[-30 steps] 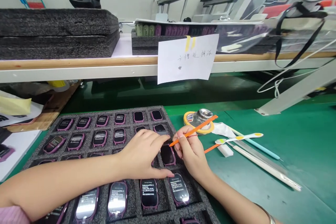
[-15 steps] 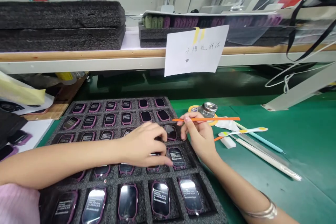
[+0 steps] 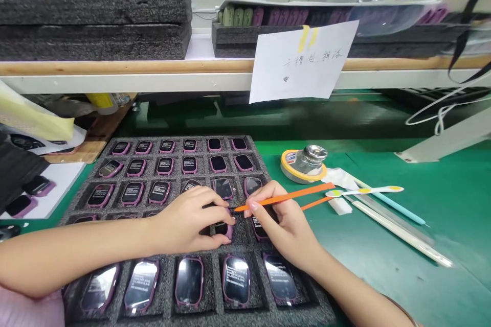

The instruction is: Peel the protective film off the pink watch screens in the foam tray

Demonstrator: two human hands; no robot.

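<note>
A grey foam tray (image 3: 264, 166) holds rows of purple-framed smartwatches without straps, their screens facing up. With my left hand (image 3: 195, 217) I grip one smartwatch (image 3: 223, 230) by its edges in the tray's second row from the front; part of it is hidden by my fingers. My right hand (image 3: 282, 219) pinches a thin orange pointed stick (image 3: 295, 194). The stick's tip points left and lies close to my left fingertips, at the upper edge of that watch. Whether the tip touches the watch I cannot tell.
To the right on the green table lie yellow tape with a glass bottle (image 3: 315, 159), a toothbrush (image 3: 366, 190), a light-blue pen-like tool (image 3: 401, 208) and a white strip (image 3: 402, 235). Behind, a shelf carries black foam blocks (image 3: 92, 20) and a hanging paper sign (image 3: 301, 64).
My left hand has closed on a smartwatch. My right hand has moved left and down, bringing the orange stick's tip to that watch. The view has shifted slightly.
</note>
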